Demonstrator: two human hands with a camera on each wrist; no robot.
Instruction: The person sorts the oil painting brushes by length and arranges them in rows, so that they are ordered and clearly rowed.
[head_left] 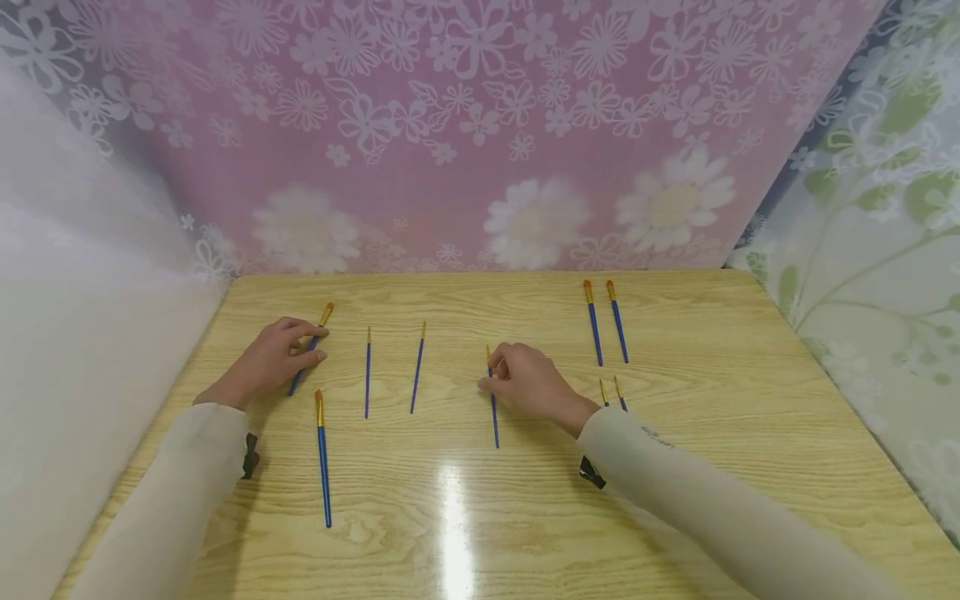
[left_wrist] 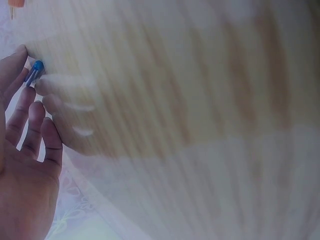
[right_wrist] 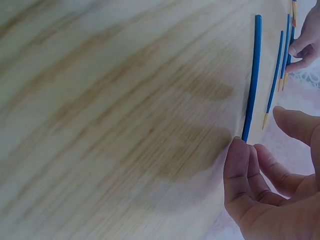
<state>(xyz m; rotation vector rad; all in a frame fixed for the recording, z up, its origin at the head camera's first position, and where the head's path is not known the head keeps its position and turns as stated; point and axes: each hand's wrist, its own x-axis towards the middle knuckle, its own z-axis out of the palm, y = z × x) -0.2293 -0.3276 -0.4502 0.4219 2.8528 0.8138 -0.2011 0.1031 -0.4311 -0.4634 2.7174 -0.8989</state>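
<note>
My left hand (head_left: 279, 357) reaches over a blue-handled paintbrush (head_left: 302, 372) at the table's left, thumb and index finger apart, tips across its upper part. That brush's rounded handle end (left_wrist: 38, 65) shows between thumb and fingers in the left wrist view. Near the centre, my right hand (head_left: 527, 383) is at a thin paintbrush (head_left: 494, 421). In the right wrist view its fingertips (right_wrist: 240, 142) meet the blue handle (right_wrist: 252, 80), and the thumb stands off to one side. Two thin paintbrushes (head_left: 367, 375) (head_left: 417, 375) lie between the hands.
A larger paintbrush (head_left: 323, 467) lies front left. At the back right lie two flat paintbrushes (head_left: 594, 333) (head_left: 618, 333), bristles away from me. Two thin brushes (head_left: 604, 392) (head_left: 620, 393) below them are partly hidden by the right sleeve (head_left: 675, 467). The wooden table (head_left: 420, 517) meets a flowered curtain (head_left: 420, 167).
</note>
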